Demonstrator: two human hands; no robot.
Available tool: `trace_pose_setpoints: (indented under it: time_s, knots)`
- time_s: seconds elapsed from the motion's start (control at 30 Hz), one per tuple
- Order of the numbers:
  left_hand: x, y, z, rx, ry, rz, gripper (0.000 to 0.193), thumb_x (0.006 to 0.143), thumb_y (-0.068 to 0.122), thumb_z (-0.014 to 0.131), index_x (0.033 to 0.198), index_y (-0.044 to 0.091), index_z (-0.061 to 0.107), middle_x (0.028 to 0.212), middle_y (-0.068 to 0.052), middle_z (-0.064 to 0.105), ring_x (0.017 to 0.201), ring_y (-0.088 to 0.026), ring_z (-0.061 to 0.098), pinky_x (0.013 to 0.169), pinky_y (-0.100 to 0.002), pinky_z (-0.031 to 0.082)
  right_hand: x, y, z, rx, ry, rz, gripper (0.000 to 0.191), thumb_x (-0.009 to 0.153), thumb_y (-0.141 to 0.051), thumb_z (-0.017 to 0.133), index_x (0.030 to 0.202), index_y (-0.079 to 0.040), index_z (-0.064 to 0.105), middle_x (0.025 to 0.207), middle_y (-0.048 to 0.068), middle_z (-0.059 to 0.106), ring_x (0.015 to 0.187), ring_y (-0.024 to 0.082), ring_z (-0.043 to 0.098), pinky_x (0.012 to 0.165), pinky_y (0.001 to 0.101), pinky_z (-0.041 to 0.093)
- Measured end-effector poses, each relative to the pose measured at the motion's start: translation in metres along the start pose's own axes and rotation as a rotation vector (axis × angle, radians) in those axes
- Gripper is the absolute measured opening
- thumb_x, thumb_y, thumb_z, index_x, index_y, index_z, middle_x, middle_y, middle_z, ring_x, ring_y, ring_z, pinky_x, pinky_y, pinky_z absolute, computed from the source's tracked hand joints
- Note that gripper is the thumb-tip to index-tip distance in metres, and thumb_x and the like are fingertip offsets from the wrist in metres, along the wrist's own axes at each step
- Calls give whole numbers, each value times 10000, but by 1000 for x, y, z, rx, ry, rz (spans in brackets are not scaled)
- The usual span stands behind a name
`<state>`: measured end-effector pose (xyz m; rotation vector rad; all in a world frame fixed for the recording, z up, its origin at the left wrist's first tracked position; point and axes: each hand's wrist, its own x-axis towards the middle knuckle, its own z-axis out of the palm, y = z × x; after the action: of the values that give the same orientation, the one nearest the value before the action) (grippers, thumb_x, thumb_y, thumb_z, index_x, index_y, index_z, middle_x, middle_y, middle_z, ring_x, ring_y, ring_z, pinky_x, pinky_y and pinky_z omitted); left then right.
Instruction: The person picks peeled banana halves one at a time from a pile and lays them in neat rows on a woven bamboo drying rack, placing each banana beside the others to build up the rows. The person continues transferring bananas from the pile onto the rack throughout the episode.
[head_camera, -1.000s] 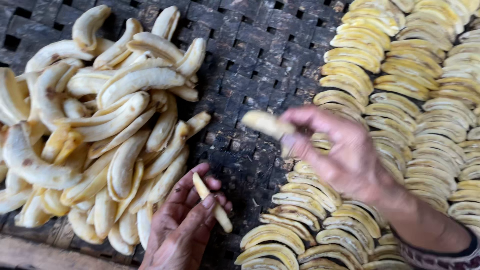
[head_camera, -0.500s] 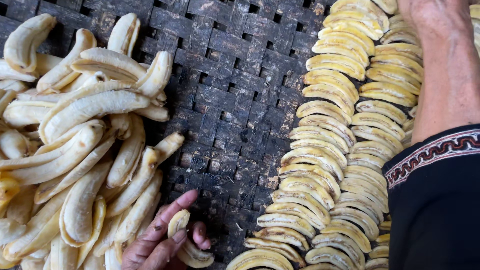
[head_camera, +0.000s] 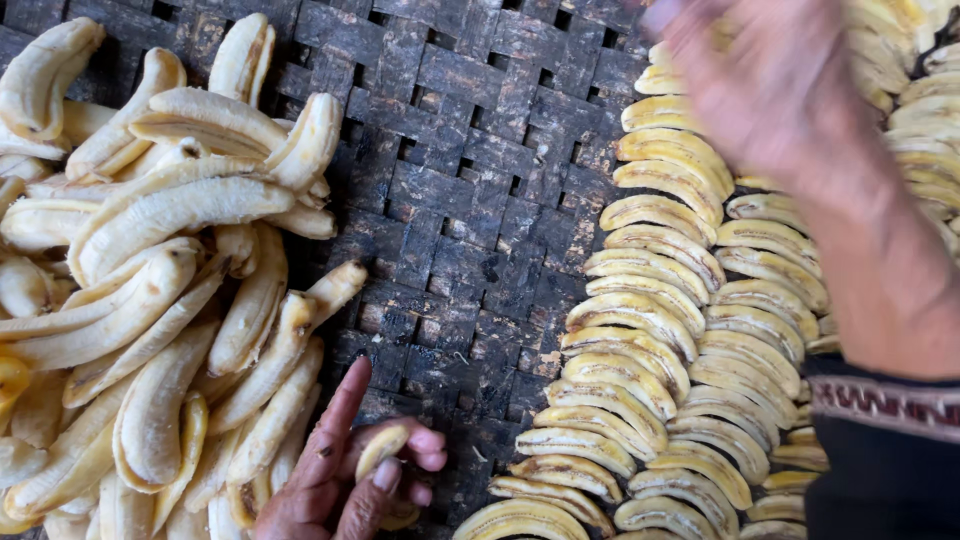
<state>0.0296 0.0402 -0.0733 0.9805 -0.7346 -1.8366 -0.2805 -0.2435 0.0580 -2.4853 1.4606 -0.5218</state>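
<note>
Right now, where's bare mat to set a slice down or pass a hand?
Free: the dark woven mat strip between the peeled banana pile and the overlapping slice rows, widest at top. It narrows at bottom, where the left hand holds a banana piece. Right hand, blurred, covers the upper rows.

The woven mat across the middle of the frame was dark grey-black, in a basket-weave check with brownish worn patches. The heap of peeled bananas on the left was pale cream to light yellow, a few pieces at the left edge deeper orange-yellow. The overlapping rows of banana slices on the right were brighter yellow with browner edges. The sleeve at lower right was black, its cuff banded in a maroon and cream pattern.
</note>
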Motion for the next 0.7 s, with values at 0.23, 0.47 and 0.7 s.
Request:
trace_pose_setpoints:
  time_s: [0.23, 0.47, 0.7]
  knots:
    - [1, -14, 14, 125, -13, -61, 1092, 956, 6, 735, 1710, 204, -30, 1083, -188, 752, 906, -213, 720, 795, -318, 558, -93, -138, 51, 761, -529, -415, 284, 845, -60, 756, 1112, -2, 678, 1018, 125, 640, 909, 298, 691, 804, 403, 589]
    - [2, -4, 34, -46, 50, -22, 1121, 766, -34, 771, 1584, 202, 42, 1427, -193, 542, 1292, -291, 619, 1031, -455, 536, -88, -101, 33, 914, -527, -123, 125, 984, -3, 675, 1106, -26, 693, 1044, 62, 725, 920, 138, 739, 786, 252, 605]
    - [12, 14, 39, 103, 48, -4, 1059, 773, -36, 803, 1604, 142, 172, 1549, -157, 428, 1387, -296, 513, 1044, -465, 503, -62, -12, 27, 499, -360, -59, 259, 985, -94, 666, 1234, -21, 678, 1058, 61, 680, 958, 114, 664, 798, 259, 600]
